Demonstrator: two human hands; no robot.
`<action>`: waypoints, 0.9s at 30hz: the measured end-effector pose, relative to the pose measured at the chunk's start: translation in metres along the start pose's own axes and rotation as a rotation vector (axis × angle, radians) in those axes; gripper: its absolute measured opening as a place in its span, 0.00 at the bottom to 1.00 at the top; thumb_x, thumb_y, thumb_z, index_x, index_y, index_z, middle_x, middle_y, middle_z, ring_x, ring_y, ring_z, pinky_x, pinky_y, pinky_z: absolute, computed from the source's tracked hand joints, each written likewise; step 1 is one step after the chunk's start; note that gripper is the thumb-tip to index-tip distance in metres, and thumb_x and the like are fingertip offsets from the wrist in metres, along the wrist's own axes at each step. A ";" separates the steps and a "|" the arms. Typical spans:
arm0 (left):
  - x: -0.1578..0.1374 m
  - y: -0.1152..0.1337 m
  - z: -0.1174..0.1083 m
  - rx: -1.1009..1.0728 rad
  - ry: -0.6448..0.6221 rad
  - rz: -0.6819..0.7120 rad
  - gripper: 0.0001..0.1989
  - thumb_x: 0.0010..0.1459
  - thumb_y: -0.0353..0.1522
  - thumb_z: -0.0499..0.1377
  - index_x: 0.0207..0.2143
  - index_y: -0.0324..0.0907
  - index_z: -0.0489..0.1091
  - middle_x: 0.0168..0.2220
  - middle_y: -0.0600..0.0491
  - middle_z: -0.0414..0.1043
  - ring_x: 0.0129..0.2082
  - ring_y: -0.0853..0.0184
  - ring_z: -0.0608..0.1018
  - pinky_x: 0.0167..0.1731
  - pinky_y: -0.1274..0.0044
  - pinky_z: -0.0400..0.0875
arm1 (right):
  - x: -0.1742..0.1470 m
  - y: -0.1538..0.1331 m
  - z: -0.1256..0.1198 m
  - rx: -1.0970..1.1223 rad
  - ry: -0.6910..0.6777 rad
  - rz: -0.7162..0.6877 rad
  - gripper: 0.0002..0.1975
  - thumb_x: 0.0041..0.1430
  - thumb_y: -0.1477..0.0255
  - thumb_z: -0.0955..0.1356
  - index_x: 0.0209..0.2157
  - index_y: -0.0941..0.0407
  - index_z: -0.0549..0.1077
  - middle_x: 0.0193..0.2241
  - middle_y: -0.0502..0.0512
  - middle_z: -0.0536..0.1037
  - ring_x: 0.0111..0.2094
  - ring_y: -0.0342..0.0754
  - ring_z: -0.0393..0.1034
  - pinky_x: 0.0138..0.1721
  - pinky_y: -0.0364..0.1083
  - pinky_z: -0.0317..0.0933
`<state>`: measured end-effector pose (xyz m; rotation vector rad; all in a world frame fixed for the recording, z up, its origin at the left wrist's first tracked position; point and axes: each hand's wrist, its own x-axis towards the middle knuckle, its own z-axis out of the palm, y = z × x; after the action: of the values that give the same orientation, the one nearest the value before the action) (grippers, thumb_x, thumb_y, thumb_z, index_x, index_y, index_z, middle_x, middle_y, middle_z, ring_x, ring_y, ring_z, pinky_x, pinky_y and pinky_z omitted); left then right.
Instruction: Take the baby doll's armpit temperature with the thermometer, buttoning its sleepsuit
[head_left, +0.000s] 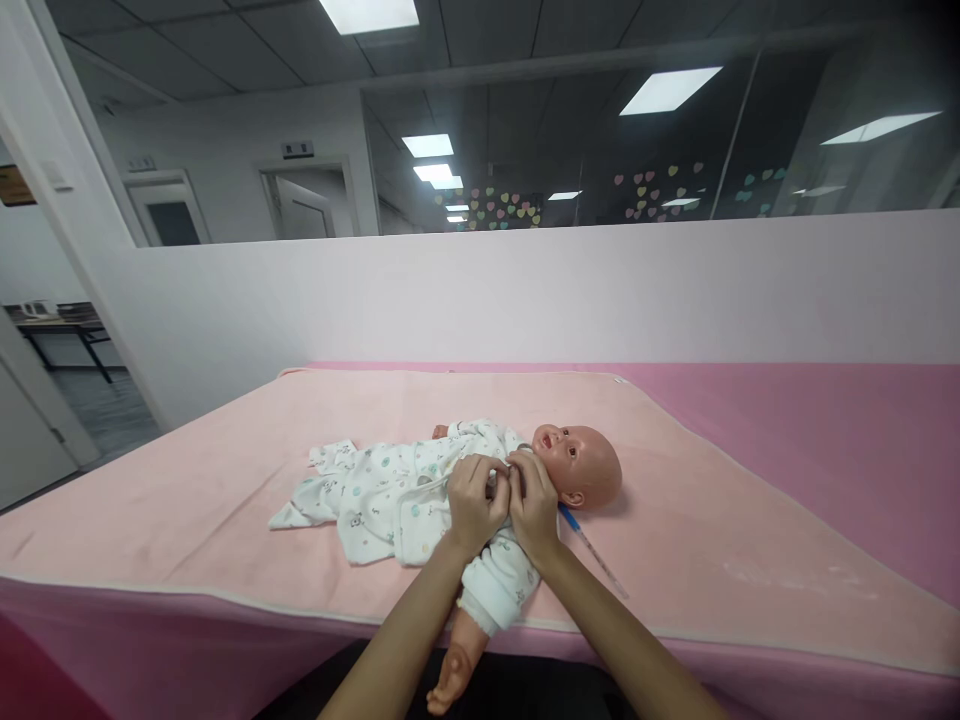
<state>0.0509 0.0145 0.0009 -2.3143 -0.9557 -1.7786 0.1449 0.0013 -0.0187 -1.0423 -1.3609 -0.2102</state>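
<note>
A baby doll (585, 465) lies on its back with its head to the right. It wears white printed baby clothes (375, 495); one bare arm hangs past the front edge. Over the chest, just below the chin, my left hand (475, 500) is closed, fingers pinching the front of the clothes. Close beside it, my right hand (532, 500) pinches the cloth near the collar, its fingertips almost meeting the left ones. The exact bit of cloth between the fingers is hidden. A thin clear stick with a blue end (592, 550), resembling a thermometer, lies by the doll's shoulder.
A peach-coloured mat (712, 520) with a pale border lies under the doll, over a pink surface (847, 440). Behind stands a low white wall (525, 300) with glass above it. At the far left is a table (60, 325) beyond a doorway.
</note>
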 end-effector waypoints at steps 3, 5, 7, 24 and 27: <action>0.000 -0.002 0.000 0.036 0.003 -0.032 0.07 0.48 0.24 0.50 0.28 0.41 0.64 0.26 0.53 0.67 0.28 0.67 0.67 0.31 0.75 0.60 | -0.001 0.000 0.001 -0.001 0.046 -0.012 0.09 0.58 0.78 0.57 0.36 0.56 0.66 0.35 0.56 0.71 0.40 0.46 0.65 0.44 0.49 0.61; 0.000 -0.003 -0.001 0.078 0.002 -0.080 0.09 0.46 0.23 0.49 0.28 0.41 0.64 0.27 0.53 0.67 0.30 0.66 0.68 0.33 0.74 0.60 | -0.001 0.001 0.002 -0.006 0.060 -0.012 0.10 0.58 0.79 0.56 0.36 0.56 0.66 0.35 0.56 0.71 0.41 0.46 0.65 0.44 0.49 0.61; 0.001 -0.003 -0.001 0.129 -0.017 -0.137 0.09 0.45 0.22 0.49 0.28 0.41 0.64 0.28 0.53 0.68 0.31 0.65 0.67 0.34 0.73 0.59 | -0.001 0.002 0.002 -0.010 0.064 -0.009 0.10 0.58 0.79 0.56 0.36 0.56 0.65 0.35 0.55 0.71 0.40 0.46 0.65 0.43 0.49 0.62; -0.001 -0.006 -0.002 0.074 -0.013 -0.132 0.06 0.46 0.24 0.49 0.23 0.42 0.61 0.25 0.53 0.65 0.29 0.66 0.65 0.33 0.73 0.57 | 0.001 -0.006 -0.002 -0.130 -0.039 -0.180 0.09 0.53 0.81 0.59 0.33 0.57 0.68 0.31 0.55 0.73 0.36 0.48 0.64 0.39 0.49 0.60; -0.001 -0.006 -0.002 0.032 0.006 -0.148 0.06 0.46 0.24 0.48 0.23 0.41 0.60 0.24 0.53 0.64 0.28 0.66 0.65 0.32 0.73 0.57 | 0.001 -0.008 -0.003 -0.124 -0.074 -0.163 0.08 0.53 0.79 0.60 0.32 0.57 0.68 0.29 0.54 0.72 0.34 0.47 0.64 0.38 0.48 0.59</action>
<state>0.0457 0.0179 -0.0011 -2.2724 -1.1735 -1.8064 0.1421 -0.0046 -0.0133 -1.0504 -1.5167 -0.3840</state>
